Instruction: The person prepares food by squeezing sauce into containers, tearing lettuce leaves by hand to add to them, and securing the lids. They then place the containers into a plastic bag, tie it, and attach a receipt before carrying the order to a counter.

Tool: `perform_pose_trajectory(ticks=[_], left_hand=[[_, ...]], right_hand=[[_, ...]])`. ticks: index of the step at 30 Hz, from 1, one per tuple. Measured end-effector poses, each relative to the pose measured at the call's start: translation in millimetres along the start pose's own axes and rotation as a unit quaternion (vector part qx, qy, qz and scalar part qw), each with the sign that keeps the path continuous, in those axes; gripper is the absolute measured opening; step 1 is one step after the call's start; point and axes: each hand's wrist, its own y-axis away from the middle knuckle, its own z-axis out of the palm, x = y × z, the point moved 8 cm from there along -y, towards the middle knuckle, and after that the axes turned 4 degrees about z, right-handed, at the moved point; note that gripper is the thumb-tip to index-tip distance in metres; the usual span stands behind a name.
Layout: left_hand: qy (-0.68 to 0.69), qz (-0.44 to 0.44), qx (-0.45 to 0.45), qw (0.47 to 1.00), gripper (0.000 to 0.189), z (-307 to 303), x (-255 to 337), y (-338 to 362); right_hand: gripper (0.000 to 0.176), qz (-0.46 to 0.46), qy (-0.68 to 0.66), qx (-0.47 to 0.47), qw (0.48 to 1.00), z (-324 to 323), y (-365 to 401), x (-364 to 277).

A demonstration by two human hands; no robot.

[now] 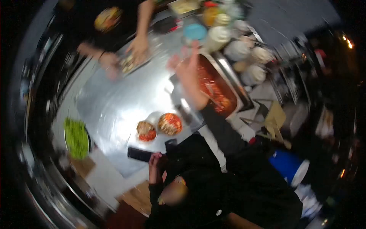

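Steel worktop glare-lit; two food portions set at near edge, presumably for easy reach. Right hand blurred, fingers spread, held by left rim of red-sauce pan. Left hand placed at phone-like slab, near edge; grip cannot be told.

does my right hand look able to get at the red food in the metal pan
Likely yes: your right hand is spread and appears beside the metal pan, whose top looks open, so the red food seems uncovered. Blur hides the hand's exact height.
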Motion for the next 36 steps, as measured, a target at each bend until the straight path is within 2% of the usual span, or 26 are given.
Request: perform_pose_trajectory(ticks=[1,2,4,5,6,8,9,10,11,12,13,15,17,18,19,20,21,22,23,26,27,28,30,31,34,36], left_hand=[[-0.066,-0.003,-0.029,0.997,0.021,16.7,9.4,1.0],[-0.132,-0.001,-0.059,0.99,0.021,29.6,16.2,0.8],[-0.285,-0.005,-0.19,0.939,0.02,31.4,8.1,-20.2],[-0.327,0.006,-0.266,0.907,0.02,47.7,11.7,-18.0],[-0.347,-0.007,-0.339,0.874,0.021,58.0,5.0,-18.5],[-0.418,-0.006,-0.465,0.781,0.023,81.7,-10.4,-4.5],[-0.435,-0.046,-0.518,0.735,0.025,81.6,-31.5,-1.1],[-0.47,-0.07,-0.575,0.666,0.028,86.6,-50.2,9.9],[-0.489,-0.103,-0.612,0.613,0.029,90.0,-71.1,23.9],[-0.507,-0.134,-0.647,0.554,0.03,92.8,-94.5,42.4],[-0.521,-0.161,-0.679,0.492,0.035,91.7,-124.4,55.9],[-0.515,-0.119,-0.766,0.366,0.045,111.8,-169.3,139.6],[-0.47,-0.102,-0.837,0.261,0.052,111.6,-211.7,227.6],[-0.439,-0.1,-0.865,0.221,0.053,108.8,-229.2,287.2],[-0.416,-0.095,-0.889,0.166,0.054,98.4,-249.3,337.8],[-0.388,-0.088,-0.91,0.115,0.055,86.2,-268.6,386.6],[-0.377,-0.107,-0.916,0.091,0.058,74.7,-288.7,432.5],[-0.362,-0.126,-0.921,0.071,0.06,57.9,-309.2,478.1],[-0.323,-0.133,-0.933,0.09,0.064,43.0,-339.6,516.6],[-0.262,-0.123,-0.945,0.154,0.072,1.1,-425.5,613.9],[-0.286,-0.165,-0.928,0.173,0.077,-11.7,-443.0,634.5],[-0.269,0.003,-0.937,0.222,0.077,-16.5,-475.2,633.8],[-0.255,0.076,-0.938,0.222,0.071,-14.2,-467.8,640.0],[-0.257,0.069,-0.939,0.217,0.068,-13.2,-462.9,644.2],[-0.264,0.042,-0.942,0.205,0.06,-11.3,-457.0,646.0],[-0.262,0.019,-0.945,0.196,0.058,-7.4,-455.3,646.8]], right_hand=[[0.104,-0.171,0.213,-0.034,0.961,11.3,54.1,-26.9],[0.101,-0.025,0.158,-0.071,0.985,17.2,110.3,-45.8],[0.081,-0.044,0.283,-0.015,0.958,-20.7,190.1,-62.9],[0.078,-0.026,0.313,0.045,0.948,-48.9,229.9,-65.7],[0.076,-0.032,0.385,0.109,0.916,-92.8,274.3,-52.0],[0.078,0.009,0.347,0.336,0.875,-176.6,390.4,-26.9],[0.078,0.031,0.315,0.452,0.834,-218.4,466.1,-7.8],[0.078,0.071,0.336,0.564,0.751,-238.6,546.2,-1.2],[0.078,0.053,0.303,0.653,0.692,-265.3,634.5,33.1],[0.08,-0.04,0.195,0.718,0.667,-296.4,732.6,100.3],[0.071,-0.024,0.235,0.744,0.626,-273.6,797.4,138.9],[0.055,0.017,0.304,0.79,0.532,-222.4,926.9,212.5],[0.045,-0.125,0.123,0.868,0.465,-163.0,979.4,257.7],[0.043,-0.143,-0.069,0.891,0.425,-135.9,995.0,272.6],[0.042,-0.152,-0.177,0.891,0.39,-122.4,1001.2,290.8],[0.041,-0.169,-0.282,0.882,0.338,-106.9,1005.8,310.4],[0.04,-0.177,-0.301,0.888,0.3,-107.1,1013.7,338.0],[0.04,-0.184,-0.315,0.893,0.263,-112.5,1031.3,373.1],[0.042,-0.196,0.125,0.928,0.29,-115.6,1061.0,350.5],[0.057,-0.157,0.074,0.885,0.433,-170.6,1065.2,483.0],[0.063,-0.148,0.044,0.919,0.362,-149.6,1066.9,416.6],[0.069,-0.142,0.009,0.941,0.307,-128.5,1064.8,353.0],[0.082,-0.15,-0.01,0.95,0.273,-94.2,1066.7,280.9],[0.083,-0.161,-0.001,0.944,0.288,-79.5,1071.7,267.4],[0.085,-0.157,-0.086,0.95,0.257,-45.0,1079.2,262.0],[0.086,-0.167,-0.084,0.953,0.239,-33.1,1075.3,263.4]])
